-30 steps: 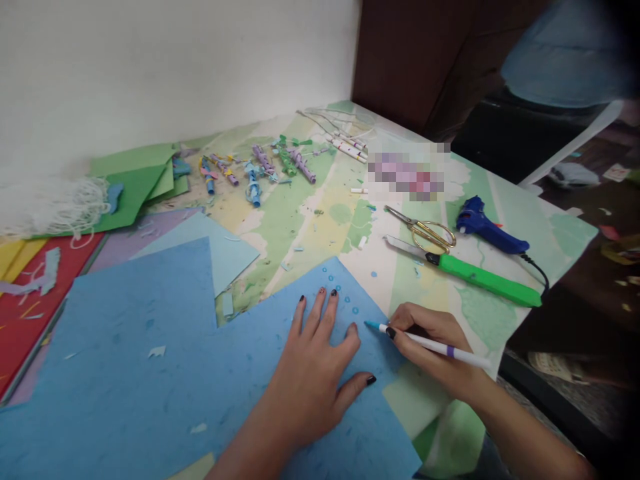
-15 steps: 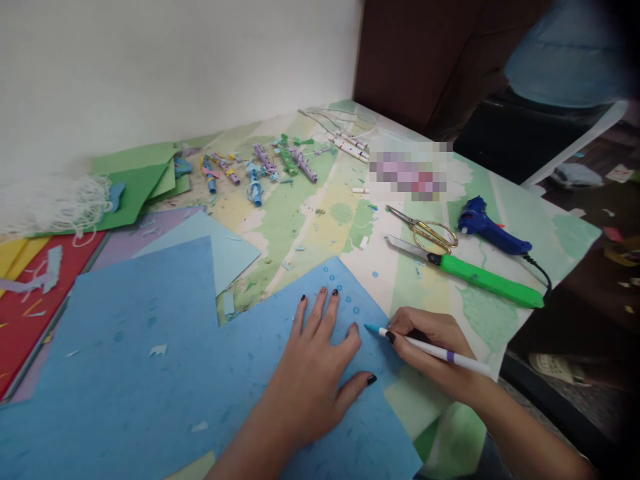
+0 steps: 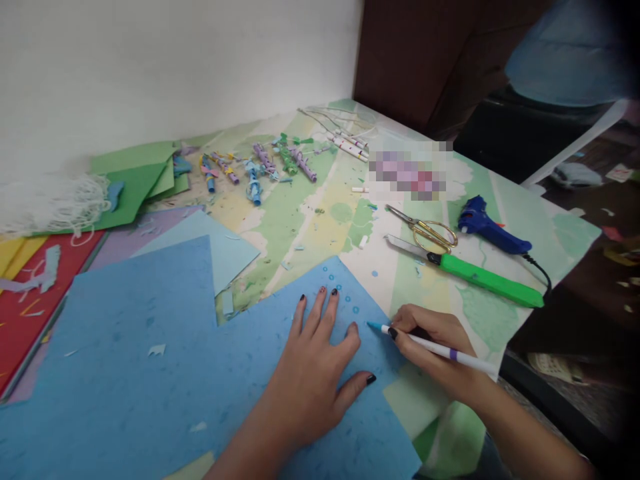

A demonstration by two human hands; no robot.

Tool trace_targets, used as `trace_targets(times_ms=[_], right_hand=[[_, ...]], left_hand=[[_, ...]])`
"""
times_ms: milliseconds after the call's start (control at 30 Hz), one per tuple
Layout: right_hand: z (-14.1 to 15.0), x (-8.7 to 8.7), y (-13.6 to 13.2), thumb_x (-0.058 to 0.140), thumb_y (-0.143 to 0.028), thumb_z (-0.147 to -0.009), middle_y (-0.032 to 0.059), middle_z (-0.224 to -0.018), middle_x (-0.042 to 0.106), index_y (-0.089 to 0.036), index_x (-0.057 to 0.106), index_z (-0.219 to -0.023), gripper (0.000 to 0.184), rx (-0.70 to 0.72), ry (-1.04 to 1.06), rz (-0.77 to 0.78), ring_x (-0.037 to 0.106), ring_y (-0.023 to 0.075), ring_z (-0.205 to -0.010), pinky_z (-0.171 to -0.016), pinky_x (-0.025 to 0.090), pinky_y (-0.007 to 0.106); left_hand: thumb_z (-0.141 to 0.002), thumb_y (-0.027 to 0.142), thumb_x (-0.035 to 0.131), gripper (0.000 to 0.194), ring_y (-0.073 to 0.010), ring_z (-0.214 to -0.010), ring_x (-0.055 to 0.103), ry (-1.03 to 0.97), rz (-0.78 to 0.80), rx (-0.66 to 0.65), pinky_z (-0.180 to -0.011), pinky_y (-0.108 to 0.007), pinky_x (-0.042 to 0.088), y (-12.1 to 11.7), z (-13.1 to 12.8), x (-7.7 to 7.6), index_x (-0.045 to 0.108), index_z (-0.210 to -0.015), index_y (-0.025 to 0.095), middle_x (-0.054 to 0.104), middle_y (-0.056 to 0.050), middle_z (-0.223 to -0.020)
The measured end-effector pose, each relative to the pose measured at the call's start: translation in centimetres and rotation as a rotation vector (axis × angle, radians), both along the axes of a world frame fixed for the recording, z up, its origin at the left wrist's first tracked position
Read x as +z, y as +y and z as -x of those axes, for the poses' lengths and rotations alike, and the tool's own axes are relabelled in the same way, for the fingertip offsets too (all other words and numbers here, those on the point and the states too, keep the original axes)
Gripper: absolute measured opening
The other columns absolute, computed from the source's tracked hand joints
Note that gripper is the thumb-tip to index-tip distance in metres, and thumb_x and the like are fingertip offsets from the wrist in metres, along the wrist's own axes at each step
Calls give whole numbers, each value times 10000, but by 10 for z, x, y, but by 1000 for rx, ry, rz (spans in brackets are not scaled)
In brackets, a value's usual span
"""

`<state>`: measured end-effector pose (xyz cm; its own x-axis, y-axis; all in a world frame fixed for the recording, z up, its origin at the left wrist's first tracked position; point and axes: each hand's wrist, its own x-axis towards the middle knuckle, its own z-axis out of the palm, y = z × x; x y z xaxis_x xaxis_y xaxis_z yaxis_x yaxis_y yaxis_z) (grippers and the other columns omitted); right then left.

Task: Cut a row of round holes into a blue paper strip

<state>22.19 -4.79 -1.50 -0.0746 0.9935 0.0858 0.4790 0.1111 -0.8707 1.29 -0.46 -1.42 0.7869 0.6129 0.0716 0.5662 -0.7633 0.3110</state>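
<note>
My left hand (image 3: 317,363) lies flat with its fingers spread on a large blue sheet of paper (image 3: 165,373). Between the thumb and fingers of my right hand (image 3: 440,347) is a white felt-tip pen (image 3: 435,346) with a blue tip and a purple band. Its tip is at the paper, just right of my left fingers. A row of small drawn blue circles (image 3: 347,299) runs along the sheet near its far corner. Beyond my right hand lie a green-handled utility knife (image 3: 487,280) and gold-handled scissors (image 3: 430,233).
A blue glue gun (image 3: 493,227) with a cord lies at the right. Decorated paper rolls (image 3: 265,160) and more felt-tip pens (image 3: 347,147) are at the back. Green sheets (image 3: 135,187), white string (image 3: 55,200) and a red sheet (image 3: 45,313) are on the left. Paper scraps are scattered about.
The pen tip in my right hand has shifted very slightly to the right. My left hand stays in place on the blue paper.
</note>
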Motion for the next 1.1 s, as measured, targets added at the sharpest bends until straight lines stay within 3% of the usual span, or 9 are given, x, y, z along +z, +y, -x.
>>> trace_targets(times_ms=[433,800,1100], right_hand=[[-1,0,0,477,-165,-837,-18,-598,476,-179,448,-645,194,62,6,4,405,91,-537,-508,313,230],[0,-1,1,474,-191,-832,1,-614,508,-175,471,-652,181,-9,1,-18,424,102,-538,-490,311,238],[0,1,2,478,-211,-861,-13,-626,493,-176,464,-668,196,56,-4,18,404,88,-548,-509,312,226]], left_hand=[[-887,476,409,438,-345,-1379,41,-15,2,3,-1068,-611,144,0,0,0,515,-1197,185,214,-220,-1465],[-878,477,423,447,-348,-1378,50,-7,4,2,-1068,-607,151,1,-1,0,525,-1193,177,220,-232,-1460],[-880,475,420,445,-348,-1378,52,-17,4,2,-1064,-613,155,0,0,0,519,-1199,181,222,-226,-1461]])
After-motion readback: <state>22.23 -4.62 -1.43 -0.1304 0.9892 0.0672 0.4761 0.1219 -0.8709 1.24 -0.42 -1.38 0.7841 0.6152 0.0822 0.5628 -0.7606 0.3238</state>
